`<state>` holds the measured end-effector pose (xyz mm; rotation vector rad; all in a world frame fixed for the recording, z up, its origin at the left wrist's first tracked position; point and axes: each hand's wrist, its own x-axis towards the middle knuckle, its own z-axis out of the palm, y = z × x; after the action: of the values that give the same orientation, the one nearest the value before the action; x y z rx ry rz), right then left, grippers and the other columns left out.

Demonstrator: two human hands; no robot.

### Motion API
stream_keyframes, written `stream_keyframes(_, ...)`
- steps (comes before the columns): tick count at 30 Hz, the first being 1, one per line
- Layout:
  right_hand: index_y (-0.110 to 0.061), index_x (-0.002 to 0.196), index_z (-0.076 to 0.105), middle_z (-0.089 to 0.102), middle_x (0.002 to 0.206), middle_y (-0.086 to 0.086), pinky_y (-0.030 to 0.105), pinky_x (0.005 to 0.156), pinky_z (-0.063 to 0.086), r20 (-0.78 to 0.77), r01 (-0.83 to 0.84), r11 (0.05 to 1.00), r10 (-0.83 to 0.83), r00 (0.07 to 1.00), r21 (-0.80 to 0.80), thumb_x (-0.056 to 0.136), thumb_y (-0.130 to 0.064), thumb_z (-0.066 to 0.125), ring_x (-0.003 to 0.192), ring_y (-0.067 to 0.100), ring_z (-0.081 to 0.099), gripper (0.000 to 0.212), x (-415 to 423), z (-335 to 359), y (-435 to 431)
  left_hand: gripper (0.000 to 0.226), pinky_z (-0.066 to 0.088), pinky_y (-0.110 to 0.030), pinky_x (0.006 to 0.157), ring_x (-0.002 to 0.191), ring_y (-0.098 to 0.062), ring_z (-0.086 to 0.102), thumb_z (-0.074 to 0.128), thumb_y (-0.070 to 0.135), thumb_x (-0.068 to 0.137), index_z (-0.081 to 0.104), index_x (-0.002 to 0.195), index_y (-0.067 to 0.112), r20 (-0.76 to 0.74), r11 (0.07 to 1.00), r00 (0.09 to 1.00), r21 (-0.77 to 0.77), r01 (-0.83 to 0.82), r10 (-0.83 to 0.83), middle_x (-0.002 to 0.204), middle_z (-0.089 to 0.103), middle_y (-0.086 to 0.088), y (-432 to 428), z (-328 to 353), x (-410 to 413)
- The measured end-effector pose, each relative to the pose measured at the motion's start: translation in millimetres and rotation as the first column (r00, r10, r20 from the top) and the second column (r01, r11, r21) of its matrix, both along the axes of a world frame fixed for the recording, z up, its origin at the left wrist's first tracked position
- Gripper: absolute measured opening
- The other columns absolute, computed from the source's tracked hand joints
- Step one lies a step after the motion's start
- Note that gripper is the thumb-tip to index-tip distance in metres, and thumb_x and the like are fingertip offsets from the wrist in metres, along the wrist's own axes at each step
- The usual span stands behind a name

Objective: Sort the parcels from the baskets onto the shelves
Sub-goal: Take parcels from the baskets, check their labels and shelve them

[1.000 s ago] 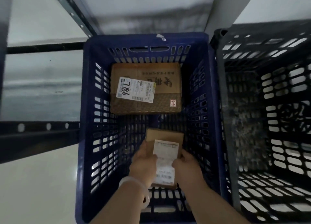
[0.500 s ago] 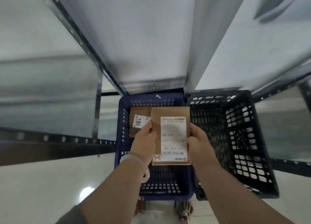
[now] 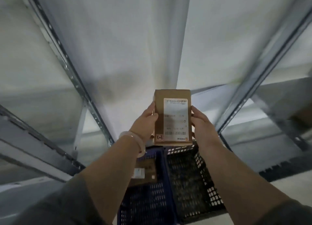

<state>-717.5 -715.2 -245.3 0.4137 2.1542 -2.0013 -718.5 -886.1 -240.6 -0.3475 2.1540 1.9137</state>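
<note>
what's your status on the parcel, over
Left hand and right hand grip small parcel by its sides. Held above blue basket, label toward camera. Second parcel in basket. Nothing blocking.

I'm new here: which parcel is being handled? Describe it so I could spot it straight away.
Find the blue basket and black basket at the bottom; just above them, the left hand and right hand hold a small brown box. Unlike the parcel lying in the blue basket, it is raised, showing a tall white label and a red-edged tag at its lower left corner.
</note>
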Motion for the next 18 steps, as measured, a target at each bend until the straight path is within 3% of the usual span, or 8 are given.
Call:
stream_keyframes(2,-0.048,0.117,0.061,0.073,0.086,-0.02,0.022,0.067,0.054,-0.066,0.069,0.998,-0.07,0.995,-0.013,0.096,-0.014,0.04,0.077,0.0,0.069,0.046,13,35,8,0.047,0.049,-0.039,0.092,0.101,-0.003,0.054,0.032,0.025,0.106,0.036,0.14,0.056,-0.036,0.999,0.999,0.031,0.037,-0.036,0.117,0.057,0.02,5,37,8)
stream_keyframes(5,-0.046,0.106,0.066,0.073,0.079,-0.02,0.019,0.059,0.054,-0.122,0.161,0.986,-0.164,0.979,-0.037,0.095,-0.008,0.039,0.071,-0.001,0.07,0.048,38,69,16,0.046,0.047,-0.031,0.082,0.093,0.006,0.051,0.033,0.025,0.106,0.035,0.141,0.055,-0.133,0.988,0.98,0.006,0.151,-0.149,0.112,0.056,0.028,11,75,23)
stream_keyframes(8,-0.053,0.09,0.071,0.074,0.084,-0.017,0.031,0.076,0.058,-0.148,0.232,0.972,-0.235,0.961,-0.036,0.093,-0.01,0.039,0.083,0.008,0.07,0.053,72,89,18,0.049,0.038,-0.026,0.096,0.094,0.01,0.048,0.034,0.021,0.106,0.031,0.147,0.047,-0.25,0.965,0.933,-0.026,0.262,-0.26,0.12,0.05,0.03,17,100,42)
stream_keyframes(10,-0.05,0.077,0.071,0.073,0.083,-0.014,0.036,0.079,0.057,-0.154,0.312,0.949,-0.317,0.936,-0.057,0.093,-0.007,0.04,0.087,0.013,0.068,0.055,94,97,22,0.049,0.039,-0.024,0.102,0.1,0.009,0.052,0.039,0.022,0.104,0.033,0.146,0.046,-0.298,0.944,0.899,-0.03,0.329,-0.323,0.121,0.054,0.028,23,107,50)
stream_keyframes(14,-0.037,0.105,0.065,0.073,0.094,-0.001,0.043,0.081,0.058,-0.171,0.422,0.902,-0.431,0.886,-0.087,0.095,-0.006,0.043,0.093,0.017,0.069,0.039,144,109,35,0.069,0.051,-0.041,0.099,0.117,-0.018,0.057,0.061,0.044,0.08,0.03,0.138,0.066,-0.309,0.875,0.818,-0.164,0.456,-0.485,0.137,0.048,0.005,46,109,68)
stream_keyframes(16,-0.032,0.118,0.061,0.072,0.1,0.0,0.045,0.082,0.059,-0.191,0.455,0.889,-0.457,0.869,-0.06,0.097,-0.011,0.046,0.095,0.018,0.069,0.033,167,111,47,0.075,0.059,-0.038,0.083,0.11,-0.023,0.062,0.062,0.031,0.085,0.025,0.141,0.064,-0.323,0.837,0.772,-0.198,0.51,-0.547,0.131,0.05,0.004,61,114,79)
stream_keyframes(18,-0.029,0.129,0.056,0.07,0.106,-0.003,0.046,0.084,0.058,-0.207,0.486,0.874,-0.475,0.855,-0.001,0.096,-0.022,0.053,0.099,0.017,0.068,0.033,189,115,64,0.069,0.06,-0.031,0.075,0.099,-0.018,0.065,0.056,0.018,0.097,0.024,0.148,0.05,-0.335,0.821,0.751,-0.183,0.54,-0.569,0.125,0.051,0.01,75,121,93)
